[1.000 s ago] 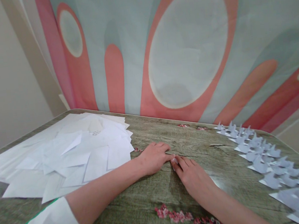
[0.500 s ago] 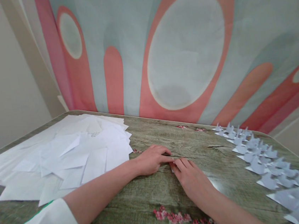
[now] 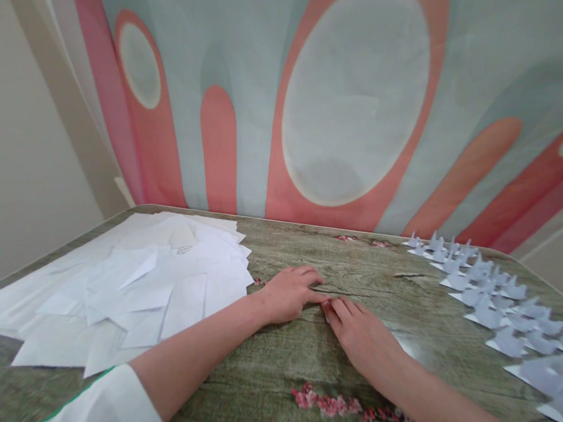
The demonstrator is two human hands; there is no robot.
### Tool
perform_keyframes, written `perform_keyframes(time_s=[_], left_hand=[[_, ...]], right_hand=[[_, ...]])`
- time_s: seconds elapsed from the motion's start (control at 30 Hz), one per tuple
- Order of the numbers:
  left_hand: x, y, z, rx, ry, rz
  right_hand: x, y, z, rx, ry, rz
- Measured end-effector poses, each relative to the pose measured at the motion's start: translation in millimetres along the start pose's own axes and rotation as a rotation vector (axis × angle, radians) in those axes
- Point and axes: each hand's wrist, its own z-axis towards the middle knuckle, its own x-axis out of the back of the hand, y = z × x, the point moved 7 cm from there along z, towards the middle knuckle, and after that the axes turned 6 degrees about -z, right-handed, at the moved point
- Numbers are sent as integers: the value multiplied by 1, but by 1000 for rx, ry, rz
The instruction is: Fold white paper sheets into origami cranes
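Near the middle of the wood-patterned table, my left hand [image 3: 290, 295] and my right hand [image 3: 361, 335] meet at the fingertips. The left thumb and index finger close in from the left, knuckles up. My right fingers are pressed together and curl down toward the tabletop. Only a tiny white bit shows where the fingertips touch; the hands hide the rest, so what they pinch cannot be made out. Left of my forearm lies a spread pile of white paper sheets [image 3: 184, 295]. Folded white paper figures with pointed tips [image 3: 509, 341] stand in rows at the right.
The table [image 3: 260, 388] has a wood-grain surface with printed pink flowers [image 3: 326, 404]. A patterned wall hanging [image 3: 254, 146] in red and grey-green rises right behind the table's back edge. A plain wall [image 3: 8, 146] is at the left.
The view has shifted slightly, so everything sits a little further right. My hands stay together at the same spot, with only a small movement of the fingers.
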Motion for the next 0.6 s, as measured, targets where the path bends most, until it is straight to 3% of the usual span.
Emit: perform_keyframes(time_s=[0.33,0.6], left_hand=[[2,7,1,25,-22,53],[1,5,0,31,-37,52]], right_hand=[[-2,-3,-5,10,8,-3],[-1,-2,-10,-22,-77,27]])
